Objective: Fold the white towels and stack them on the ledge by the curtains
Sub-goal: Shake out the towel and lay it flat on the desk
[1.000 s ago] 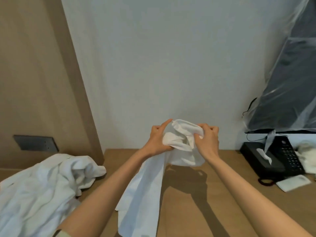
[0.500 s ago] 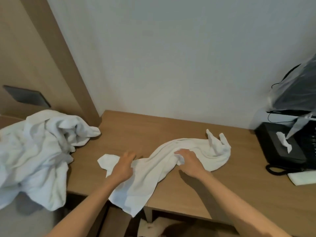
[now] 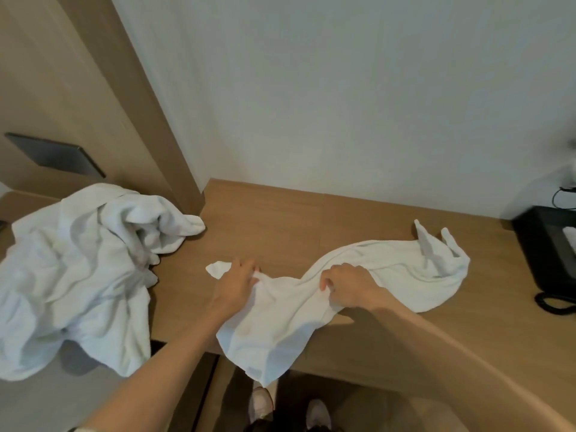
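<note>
A light wooden table [image 3: 280, 219] runs across the middle of the frame against a pale wall. A white towel [image 3: 389, 275] lies rumpled on it from the centre towards the right. The towel's near end hangs over the front edge at lower centre. At the left of the frame, a heap of white towels [image 3: 78, 269] covers the table's end and spills off it. At the right edge of the frame stands a black box [image 3: 548, 244], with a black cord [image 3: 551, 302] curled just in front of it.

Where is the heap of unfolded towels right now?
Head view, left side: the heap of white towels spills over the left end of the wooden desk, below the dark wall plate, apart from the left hand.
</note>
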{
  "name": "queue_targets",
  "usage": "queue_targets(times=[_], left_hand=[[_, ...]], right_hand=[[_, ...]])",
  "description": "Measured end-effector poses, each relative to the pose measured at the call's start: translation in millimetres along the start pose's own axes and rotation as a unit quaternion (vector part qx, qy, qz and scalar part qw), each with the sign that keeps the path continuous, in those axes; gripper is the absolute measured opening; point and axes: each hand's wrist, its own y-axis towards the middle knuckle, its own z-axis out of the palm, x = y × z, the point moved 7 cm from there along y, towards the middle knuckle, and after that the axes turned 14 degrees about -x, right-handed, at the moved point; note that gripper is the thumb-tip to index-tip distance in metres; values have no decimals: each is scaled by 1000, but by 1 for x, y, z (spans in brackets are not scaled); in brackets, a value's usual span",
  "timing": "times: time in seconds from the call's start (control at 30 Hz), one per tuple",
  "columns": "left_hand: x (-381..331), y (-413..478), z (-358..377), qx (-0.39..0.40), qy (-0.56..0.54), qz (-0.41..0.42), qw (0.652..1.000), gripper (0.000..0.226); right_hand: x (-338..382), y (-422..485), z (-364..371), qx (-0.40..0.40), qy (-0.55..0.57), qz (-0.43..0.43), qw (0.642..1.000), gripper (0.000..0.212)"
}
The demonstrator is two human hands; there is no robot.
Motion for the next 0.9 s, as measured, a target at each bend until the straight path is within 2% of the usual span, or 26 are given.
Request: queue_targets(times=[0.1, 0.13, 0.2, 0.3, 0.37, 0.47, 0.57, 0.63, 0.73, 0.9], left_hand=[[-11, 30, -20, -48, -20, 27, 998, 14], [-8, 37, -23, -45, -6, 34, 998, 17], [4, 43, -22, -11, 32, 44, 998, 26], [33, 39, -14, 52, 82, 37, 995, 39], [48, 34, -11, 83, 140, 51, 985, 33], [57, 32, -16, 91, 179, 92, 975, 27], [52, 45, -36, 38, 156, 112, 981, 26], [44, 64, -58, -48, 145, 112, 982, 23], [37, 93, -91, -148, 95, 57, 983, 19], [27, 134, -112, -170, 114, 25, 979, 26]], right_hand=[[13, 18, -29, -148, 88, 25, 985, 23], [18, 24, -32, -168, 97, 22, 981, 24], [27, 37, -26, -150, 83, 12, 985, 27], [30, 51, -2, -70, 65, 35, 995, 35], [25, 53, 14, -38, 55, 58, 996, 37], [17, 51, 20, -53, 31, 86, 994, 25], [10, 54, 2, -112, 68, 124, 984, 21], [6, 58, -25, -199, 107, 143, 964, 18], [-2, 68, -68, -297, 108, 154, 936, 16], [-19, 97, -97, -310, 140, 202, 918, 18]])
